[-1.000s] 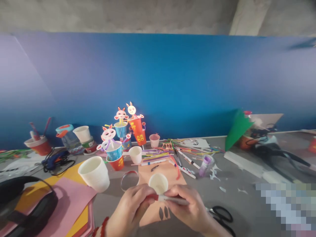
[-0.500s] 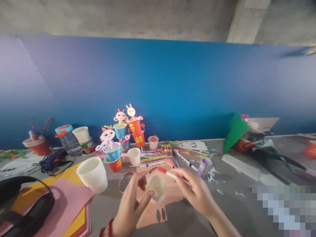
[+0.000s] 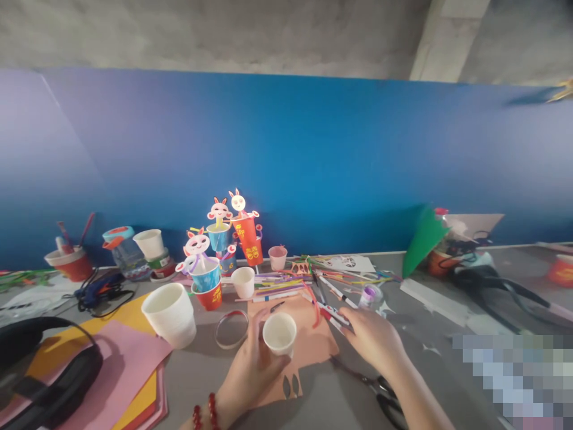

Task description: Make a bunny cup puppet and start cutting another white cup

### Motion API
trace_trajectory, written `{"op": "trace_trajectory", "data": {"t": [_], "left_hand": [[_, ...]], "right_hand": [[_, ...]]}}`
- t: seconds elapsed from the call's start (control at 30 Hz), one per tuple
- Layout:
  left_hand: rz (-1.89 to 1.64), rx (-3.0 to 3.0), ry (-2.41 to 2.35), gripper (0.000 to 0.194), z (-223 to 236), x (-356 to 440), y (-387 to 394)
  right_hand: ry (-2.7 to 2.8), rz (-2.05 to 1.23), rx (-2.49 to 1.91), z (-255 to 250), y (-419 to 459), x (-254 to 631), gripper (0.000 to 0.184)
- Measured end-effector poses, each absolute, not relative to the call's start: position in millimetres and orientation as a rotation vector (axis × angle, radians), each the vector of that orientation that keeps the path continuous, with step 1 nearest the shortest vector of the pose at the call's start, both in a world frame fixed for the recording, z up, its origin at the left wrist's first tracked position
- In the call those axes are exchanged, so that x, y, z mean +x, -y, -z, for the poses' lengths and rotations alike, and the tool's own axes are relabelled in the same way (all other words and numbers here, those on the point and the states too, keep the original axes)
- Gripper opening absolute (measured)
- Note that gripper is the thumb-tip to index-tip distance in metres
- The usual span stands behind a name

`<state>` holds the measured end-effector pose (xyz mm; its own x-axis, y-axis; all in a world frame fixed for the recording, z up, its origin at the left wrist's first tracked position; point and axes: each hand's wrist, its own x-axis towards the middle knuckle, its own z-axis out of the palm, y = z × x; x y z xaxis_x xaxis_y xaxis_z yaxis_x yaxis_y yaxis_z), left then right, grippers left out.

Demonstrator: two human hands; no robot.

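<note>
In my left hand is a small white paper cup, its open mouth facing up. The thumb and fingers close round its sides above an orange paper sheet with cut-out holes. At the sheet's right edge, my right hand has its fingertips closed on a red-capped marker, low among other markers. Part of that marker is hidden by the fingers. Black-handled scissors lie below my right wrist. A roll of tape lies left of the cup.
A stack of white cups and coloured paper sheets are at left, beside black headphones. Decorated cups with paper rabbit figures stand behind. Pipe cleaners lie at the back. A glitter jar stands at right.
My right hand has moved right and down, bringing the red-capped marker to the other markers on the table. My left hand has taken firmer hold of the cup, shifting it slightly up and left.
</note>
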<state>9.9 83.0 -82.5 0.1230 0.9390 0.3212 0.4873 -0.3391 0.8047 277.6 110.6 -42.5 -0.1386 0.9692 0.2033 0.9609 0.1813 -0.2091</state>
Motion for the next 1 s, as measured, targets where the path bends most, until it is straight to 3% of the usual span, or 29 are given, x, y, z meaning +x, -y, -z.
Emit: {"op": "trace_trajectory", "data": {"t": [0.17, 0.33, 0.5, 0.8, 1.0], "left_hand": [[-1.192, 1.631, -1.167, 0.056, 74, -4, -83], [-1.320, 1.097, -1.007, 0.057, 71, -9, -87], [-1.383, 0.934, -1.000, 0.062, 64, -14, -90], [-1.347, 1.015, -0.988, 0.066, 69, -21, -91], [-0.963, 1.494, -0.722, 0.046, 74, -3, -67]], "right_hand": [[2.146, -0.040, -1.692, 44, -109, 267, 0.015], [1.967, -0.029, -1.502, 49, -114, 275, 0.026], [1.767, 0.106, -1.417, 45, -115, 280, 0.030], [1.901, -0.098, -1.331, 30, -107, 272, 0.022], [1.413, -0.070, -1.305, 12, -98, 309, 0.028]]}}
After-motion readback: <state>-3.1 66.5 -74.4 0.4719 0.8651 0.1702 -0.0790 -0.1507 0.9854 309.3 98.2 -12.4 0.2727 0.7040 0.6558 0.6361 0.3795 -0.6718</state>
